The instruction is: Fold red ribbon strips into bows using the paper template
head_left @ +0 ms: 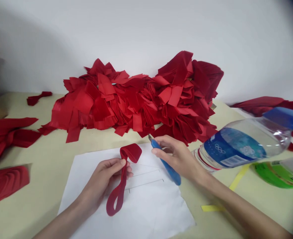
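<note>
Pinches a red ribbon (122, 186) in the left hand (111, 171), grips a blue tool (170, 171) in the right hand (178, 154), perhaps risking snags from a stray metal tip (149, 137).

Craft workshop: heaped red strips (134, 99)

My left hand (110, 172) pinches a looped red strip (122, 186) above white paper (156, 209); my right hand (181, 155) holds a blue-handled blade (170, 171).
</note>
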Motion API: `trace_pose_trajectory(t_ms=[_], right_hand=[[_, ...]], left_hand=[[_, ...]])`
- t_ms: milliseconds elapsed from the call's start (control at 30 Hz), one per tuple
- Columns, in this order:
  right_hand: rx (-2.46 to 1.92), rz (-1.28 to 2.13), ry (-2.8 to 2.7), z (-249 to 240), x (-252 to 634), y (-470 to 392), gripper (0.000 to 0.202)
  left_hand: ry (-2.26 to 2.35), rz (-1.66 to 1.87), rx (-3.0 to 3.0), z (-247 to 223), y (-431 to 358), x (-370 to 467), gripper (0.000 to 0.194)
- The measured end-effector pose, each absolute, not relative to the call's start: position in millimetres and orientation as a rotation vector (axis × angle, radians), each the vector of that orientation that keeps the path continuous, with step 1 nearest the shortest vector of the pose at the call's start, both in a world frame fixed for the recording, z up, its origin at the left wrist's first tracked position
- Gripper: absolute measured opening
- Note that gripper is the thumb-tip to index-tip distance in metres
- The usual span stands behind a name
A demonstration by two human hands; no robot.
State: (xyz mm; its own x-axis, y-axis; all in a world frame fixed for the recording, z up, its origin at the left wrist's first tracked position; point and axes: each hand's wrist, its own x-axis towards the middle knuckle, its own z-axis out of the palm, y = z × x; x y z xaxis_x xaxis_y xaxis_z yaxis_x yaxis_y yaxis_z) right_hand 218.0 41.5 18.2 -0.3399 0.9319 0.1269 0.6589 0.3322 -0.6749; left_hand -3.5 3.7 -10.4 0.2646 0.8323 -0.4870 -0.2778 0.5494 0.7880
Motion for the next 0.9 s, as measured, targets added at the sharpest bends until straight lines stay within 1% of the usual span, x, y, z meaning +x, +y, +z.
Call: trace_pose_trajectory(t_ms=[67, 167, 233, 333, 400, 633, 733, 900], right_hand=[[-1.152, 0.991, -1.977, 15, 215, 36, 0.025], [-0.94, 1.191, -1.997, 12, 210, 28, 0.025], [-0.905, 1.16, -2.077, 13, 208, 25, 0.023], [-0.89, 0.985, -2.223, 17, 206, 25, 0.022], [-0.912, 0.952, -2.309, 19, 203, 26, 0.021], [-1.249, 0.936, -2.415, 17, 197, 22, 0.015], [-1.33, 0.868, -2.418, 12, 194, 19, 0.017], [-1.41, 0.745, -2.448, 7, 191, 17, 0.008]], left_hand=[[1.031, 0.834, 0.632, -10, 4, -3, 0.022], [1.017, 0.842, 0.62, -10, 4, -4, 0.023], [1.031, 0.849, 0.623, -10, 4, -4, 0.022], [1.098, 0.862, 0.708, -10, 5, -4, 0.025], [1.137, 0.855, 0.804, -9, 6, -5, 0.027], [1.285, 0.822, 1.21, -4, 4, -4, 0.03], [1.401, 0.817, 1.425, -4, 1, -3, 0.028], [1.481, 0.777, 1.588, -3, -2, -2, 0.027]])
